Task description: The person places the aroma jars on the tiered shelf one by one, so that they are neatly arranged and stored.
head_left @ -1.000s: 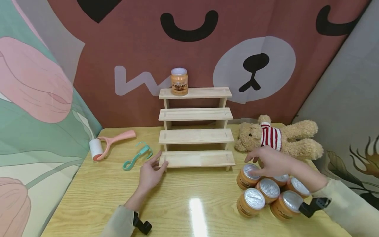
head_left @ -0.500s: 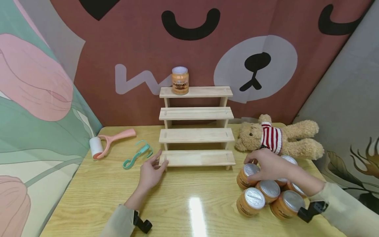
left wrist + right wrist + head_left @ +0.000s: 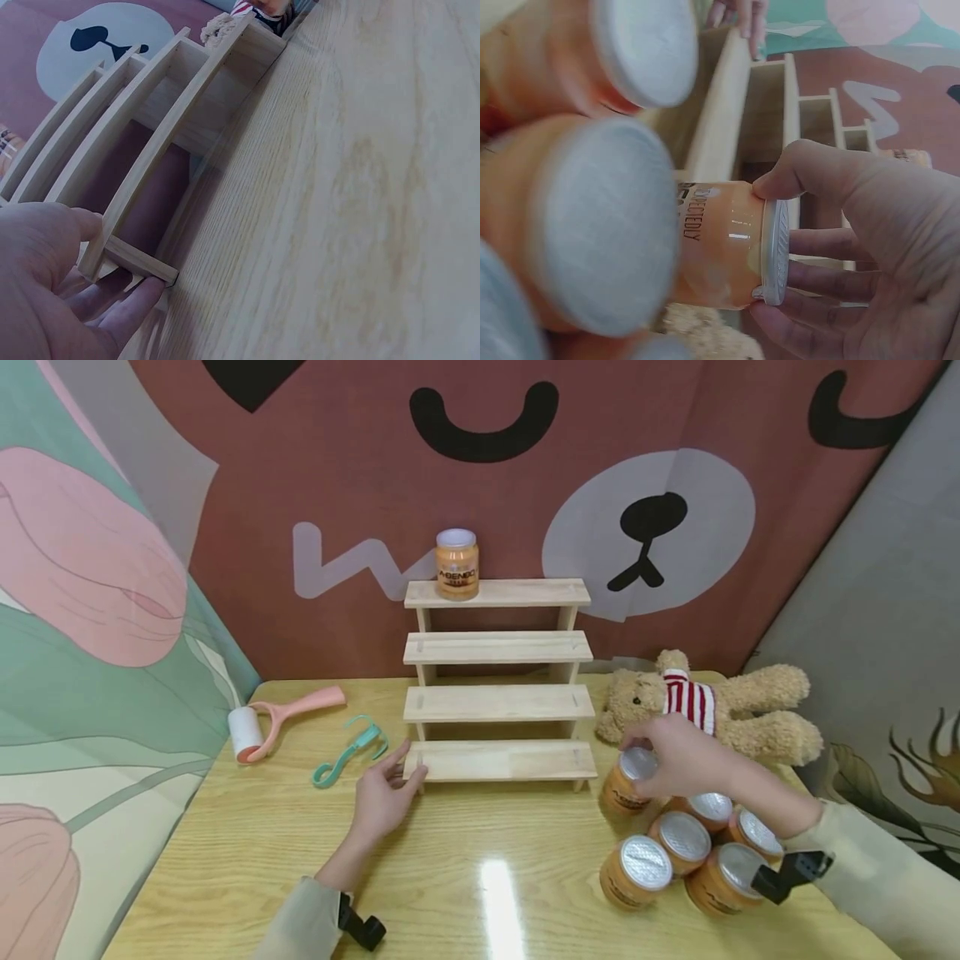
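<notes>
My left hand [image 3: 381, 800] grips the left end of the lowest step of a four-tier light wooden display stand [image 3: 498, 703]. In the left wrist view the thumb lies on the board [image 3: 142, 180] and fingers reach under it by the leg. My right hand [image 3: 684, 753] holds an orange jar [image 3: 624, 792] with a silver foil lid near its top, thumb on one side and fingers on the other. Several similar jars [image 3: 636, 872] stand close beside and in front of it. One more orange jar [image 3: 457, 568] stands on the left of the top step.
A teddy bear [image 3: 688, 706] in a striped shirt lies behind the right hand. To the left of the stand lie a turquoise hook-shaped tool [image 3: 348, 753] and a pink-handled lint roller [image 3: 296, 710]. A patterned cloth [image 3: 360, 468] hangs behind the table [image 3: 225, 860].
My right hand has come down onto the jar, taken hold near its lid and raised it slightly from its place among the others. My left hand has stayed on the stand.
</notes>
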`<state>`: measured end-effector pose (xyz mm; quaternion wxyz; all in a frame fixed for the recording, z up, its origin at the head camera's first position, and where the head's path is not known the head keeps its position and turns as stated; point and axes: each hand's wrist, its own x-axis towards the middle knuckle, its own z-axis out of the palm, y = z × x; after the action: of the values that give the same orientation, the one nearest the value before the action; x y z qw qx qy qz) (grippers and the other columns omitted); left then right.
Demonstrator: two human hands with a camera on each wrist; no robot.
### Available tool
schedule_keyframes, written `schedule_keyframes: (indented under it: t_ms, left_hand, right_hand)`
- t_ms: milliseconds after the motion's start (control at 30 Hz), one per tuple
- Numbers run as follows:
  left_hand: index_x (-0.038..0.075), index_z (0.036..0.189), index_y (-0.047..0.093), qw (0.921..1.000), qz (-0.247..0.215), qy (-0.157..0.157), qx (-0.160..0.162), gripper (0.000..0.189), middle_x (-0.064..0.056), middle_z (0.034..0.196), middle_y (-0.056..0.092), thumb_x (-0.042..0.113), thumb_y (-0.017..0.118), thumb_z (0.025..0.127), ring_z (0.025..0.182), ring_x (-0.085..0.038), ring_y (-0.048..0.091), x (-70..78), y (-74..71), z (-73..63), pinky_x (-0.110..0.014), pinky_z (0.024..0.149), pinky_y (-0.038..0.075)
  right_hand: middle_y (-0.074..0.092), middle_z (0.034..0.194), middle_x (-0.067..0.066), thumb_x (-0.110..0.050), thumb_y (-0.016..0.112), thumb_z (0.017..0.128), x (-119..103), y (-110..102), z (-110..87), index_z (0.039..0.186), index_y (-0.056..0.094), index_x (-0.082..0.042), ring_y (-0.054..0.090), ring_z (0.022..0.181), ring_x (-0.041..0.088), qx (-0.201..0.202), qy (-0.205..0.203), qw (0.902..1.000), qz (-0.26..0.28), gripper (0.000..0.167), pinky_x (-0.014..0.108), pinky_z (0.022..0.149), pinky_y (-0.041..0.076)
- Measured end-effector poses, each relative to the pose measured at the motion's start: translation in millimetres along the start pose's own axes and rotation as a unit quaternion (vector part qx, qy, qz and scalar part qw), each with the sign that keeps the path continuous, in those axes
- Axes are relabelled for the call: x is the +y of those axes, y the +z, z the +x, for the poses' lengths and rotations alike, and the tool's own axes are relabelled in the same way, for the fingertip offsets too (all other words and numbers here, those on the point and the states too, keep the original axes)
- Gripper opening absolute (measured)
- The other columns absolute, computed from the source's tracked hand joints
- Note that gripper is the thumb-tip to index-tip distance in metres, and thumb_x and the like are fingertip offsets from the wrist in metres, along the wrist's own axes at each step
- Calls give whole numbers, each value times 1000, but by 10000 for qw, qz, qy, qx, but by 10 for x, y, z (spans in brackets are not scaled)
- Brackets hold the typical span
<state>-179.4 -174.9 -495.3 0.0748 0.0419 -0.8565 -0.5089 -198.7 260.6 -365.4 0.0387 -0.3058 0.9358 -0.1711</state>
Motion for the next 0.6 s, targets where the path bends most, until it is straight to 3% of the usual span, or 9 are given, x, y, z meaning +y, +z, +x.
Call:
schedule_keyframes:
  t_ms: [233, 600]
  left_hand:
    - [8, 151, 59, 10000, 3, 29, 6, 58, -18, 149, 64, 24, 80, 99, 118, -35, 72, -7, 13, -2, -37, 95, 64]
    - [8, 151, 59, 10000, -31, -1, -1, 59, -20, 145, 67, 23, 80, 98, 116, -34, 73, 15, 1, 2, -36, 95, 63]
  right_hand:
    - [73, 92, -8, -18, 92, 70, -47, -275, 105, 100, 77, -19, 60, 76, 9, 300, 76, 9993, -209, 34, 24, 58, 46]
    - [75, 97, 0, -21, 89, 76, -76, -924, 434, 112, 79, -14, 57, 73, 12, 550, 193, 9957, -727, 38, 28, 60, 47]
